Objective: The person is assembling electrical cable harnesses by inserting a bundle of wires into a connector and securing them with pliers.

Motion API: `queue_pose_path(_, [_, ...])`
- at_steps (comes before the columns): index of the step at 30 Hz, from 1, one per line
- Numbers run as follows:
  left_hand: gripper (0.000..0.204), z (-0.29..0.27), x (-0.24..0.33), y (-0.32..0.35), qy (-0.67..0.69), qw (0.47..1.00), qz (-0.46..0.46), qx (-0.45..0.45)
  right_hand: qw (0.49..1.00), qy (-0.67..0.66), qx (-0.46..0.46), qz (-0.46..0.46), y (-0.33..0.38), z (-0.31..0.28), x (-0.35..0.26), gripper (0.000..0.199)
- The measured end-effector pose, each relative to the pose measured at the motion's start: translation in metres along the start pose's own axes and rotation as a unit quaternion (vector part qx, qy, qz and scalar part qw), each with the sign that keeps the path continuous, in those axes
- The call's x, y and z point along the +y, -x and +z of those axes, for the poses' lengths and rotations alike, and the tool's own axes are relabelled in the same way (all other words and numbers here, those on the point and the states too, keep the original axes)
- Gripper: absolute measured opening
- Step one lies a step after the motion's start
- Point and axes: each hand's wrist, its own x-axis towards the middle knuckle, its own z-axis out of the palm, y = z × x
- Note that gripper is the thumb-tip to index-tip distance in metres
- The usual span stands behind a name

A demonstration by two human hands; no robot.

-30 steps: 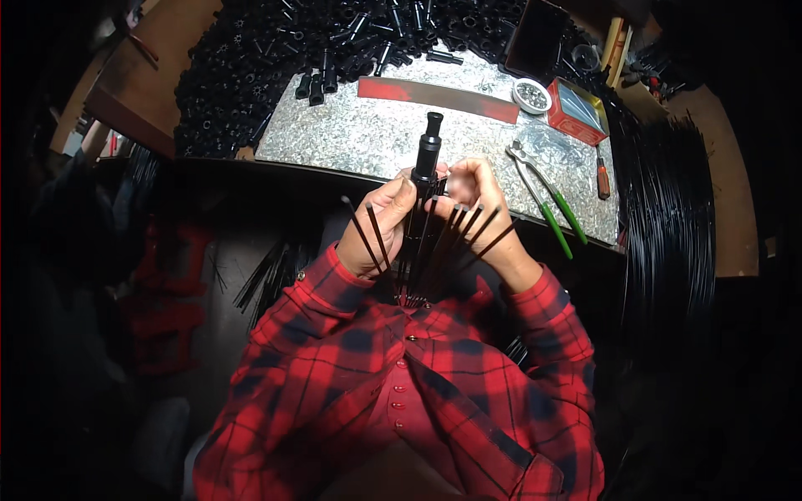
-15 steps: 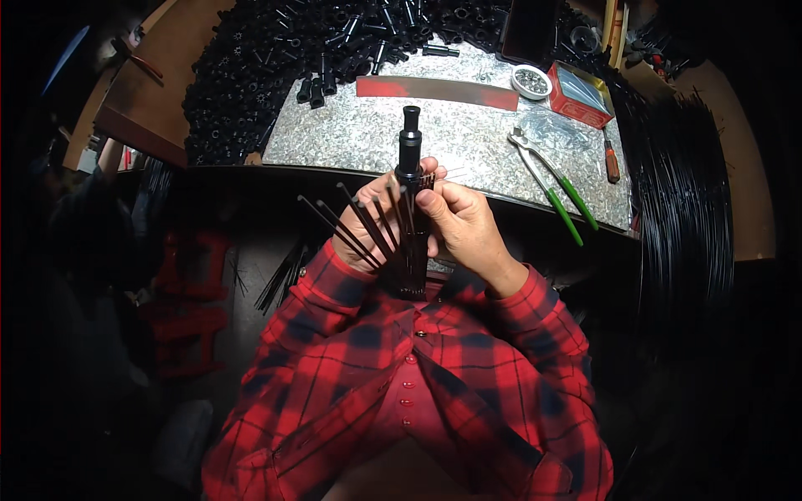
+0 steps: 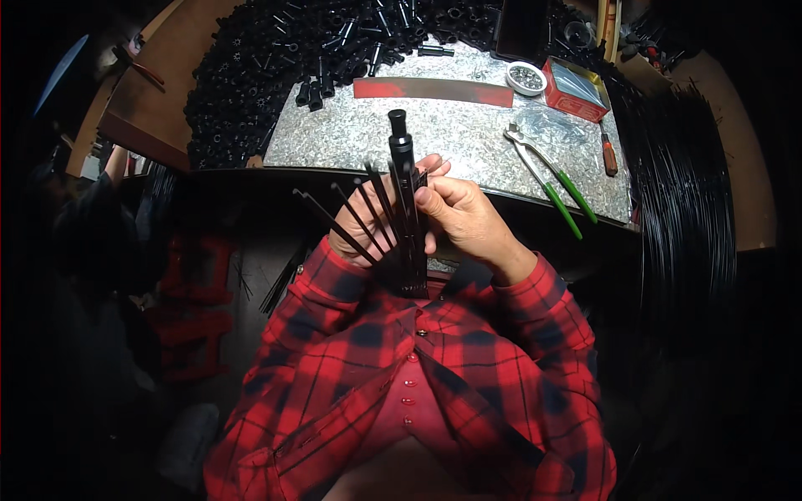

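So that we have elbow room, presumably, we work just before the worktop (image 3: 326,134), its near edge overhung by pliers (image 3: 551,192) well rightward; our left hand (image 3: 347,221) wraps the black tube (image 3: 403,154), our right hand (image 3: 472,221) steadies its side, fingers pinched close, and rods (image 3: 334,225) fan leftward, tips apart.

Workbench top (image 3: 468,138): silver-grey, mottled, strongly lit, glare brightest toward its near edge. Left of it, brown wooden side table (image 3: 154,100), dark reddish front edge. Far right, brown board (image 3: 756,179), curved by the lens. Below bench level, dark grey floor (image 3: 259,230), dim. On it at left, red stool-like furniture (image 3: 192,319), frame openings visible, details lost in shadow. Outer margins nearly black.
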Motion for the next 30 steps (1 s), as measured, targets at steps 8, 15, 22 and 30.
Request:
queue_pose_path(8, [0.051,-0.015,-0.001,-0.001,-0.014,0.995,0.001,-0.098,0.996,-0.026,-0.079,0.032,0.006,-0.008,-0.001,0.020])
queue_pose_path(15, [0.050,-0.012,0.000,-0.005,-0.023,0.998,-0.026,-0.058,0.994,-0.030,-0.097,0.028,0.003,-0.011,0.002,0.016])
queue_pose_path(22, [0.046,-0.006,0.008,-0.006,-0.068,0.995,0.079,-0.002,0.993,0.082,0.041,-0.067,-0.002,0.011,0.001,0.018])
queue_pose_path(30, [0.039,-0.006,0.026,0.019,-0.161,0.957,0.233,0.070,0.931,0.253,0.129,-0.230,-0.027,0.036,-0.002,0.018])
